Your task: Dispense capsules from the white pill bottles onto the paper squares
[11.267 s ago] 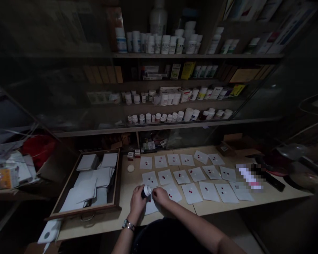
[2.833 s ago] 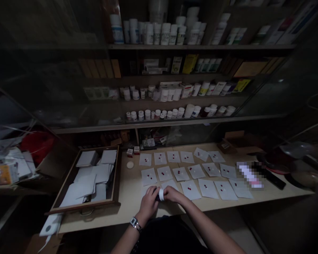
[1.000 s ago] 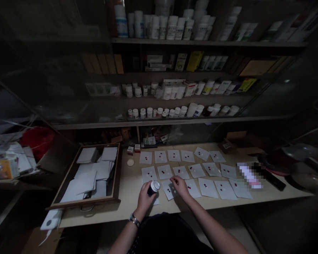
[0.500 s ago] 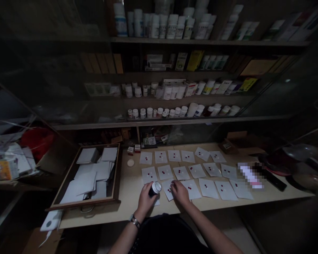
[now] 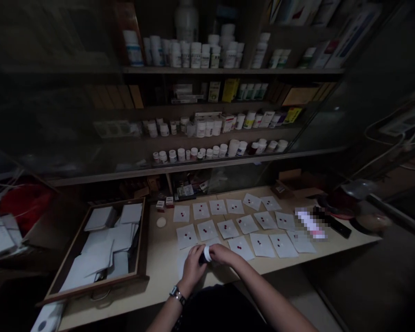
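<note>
My left hand (image 5: 192, 266) is wrapped round a dark pill bottle (image 5: 203, 258) with a white rim, its mouth tilted to the right. At that mouth is my right hand (image 5: 222, 254), with its fingers drawn together and the fingertips hidden at the opening. Under and beyond both hands lie several rows of white paper squares (image 5: 263, 244), most bearing small dark red pills and pale ones. A round white lid (image 5: 161, 222) rests on the wooden counter (image 5: 159, 276), left of the papers.
A wooden drawer (image 5: 142, 244) with stacked white papers (image 5: 97, 219) stands at left. Two small boxes (image 5: 169, 201) are behind the lid. A dark phone-like object (image 5: 339, 227) and an open carton (image 5: 297, 182) are at right. Shelves of bottles (image 5: 195, 55) rise behind.
My right hand has moved from a paper square leftward to the bottle's mouth. The bottle in my left hand has tipped toward it. The camera view has shifted.
</note>
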Motion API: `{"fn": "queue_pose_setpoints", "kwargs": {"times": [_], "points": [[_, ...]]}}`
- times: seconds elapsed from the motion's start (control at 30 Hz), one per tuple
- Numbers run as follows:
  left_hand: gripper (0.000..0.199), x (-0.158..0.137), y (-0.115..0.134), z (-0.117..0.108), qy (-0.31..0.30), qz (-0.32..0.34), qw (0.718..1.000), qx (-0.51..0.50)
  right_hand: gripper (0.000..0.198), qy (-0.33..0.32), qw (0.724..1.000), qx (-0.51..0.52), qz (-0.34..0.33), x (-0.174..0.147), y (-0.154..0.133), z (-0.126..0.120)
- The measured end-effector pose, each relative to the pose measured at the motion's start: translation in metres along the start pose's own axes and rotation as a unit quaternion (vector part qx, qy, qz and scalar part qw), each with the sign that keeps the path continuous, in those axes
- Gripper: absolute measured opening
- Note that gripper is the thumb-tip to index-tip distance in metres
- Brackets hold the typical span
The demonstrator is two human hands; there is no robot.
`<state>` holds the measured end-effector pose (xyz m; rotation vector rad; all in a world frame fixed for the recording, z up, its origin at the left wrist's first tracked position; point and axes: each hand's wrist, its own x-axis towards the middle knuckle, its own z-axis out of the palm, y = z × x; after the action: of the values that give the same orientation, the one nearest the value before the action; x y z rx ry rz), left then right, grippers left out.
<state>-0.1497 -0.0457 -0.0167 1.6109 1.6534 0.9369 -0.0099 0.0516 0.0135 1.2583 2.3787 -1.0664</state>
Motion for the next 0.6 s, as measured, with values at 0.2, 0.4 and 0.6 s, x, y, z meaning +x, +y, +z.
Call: {"fn": "queue_pose_setpoints", "kwargs": {"times": [0.2,0.4,0.6], "points": [[0.066,0.004,0.015,0.016,-0.004,-0.004,1.0,0.018,0.017,0.02,0.998,-0.015,0.06,0.004,0.02,-0.005],[0.066,0.01,0.034,0.035,0.019,-0.024,0.998,0.059,0.019,0.007,0.995,0.102,-0.005,0.002,0.047,-0.004],[0.066,0.019,0.056,0.061,0.03,-0.041,0.996,0.075,0.024,-0.034,0.984,0.173,-0.023,-0.004,0.078,-0.012]]}}
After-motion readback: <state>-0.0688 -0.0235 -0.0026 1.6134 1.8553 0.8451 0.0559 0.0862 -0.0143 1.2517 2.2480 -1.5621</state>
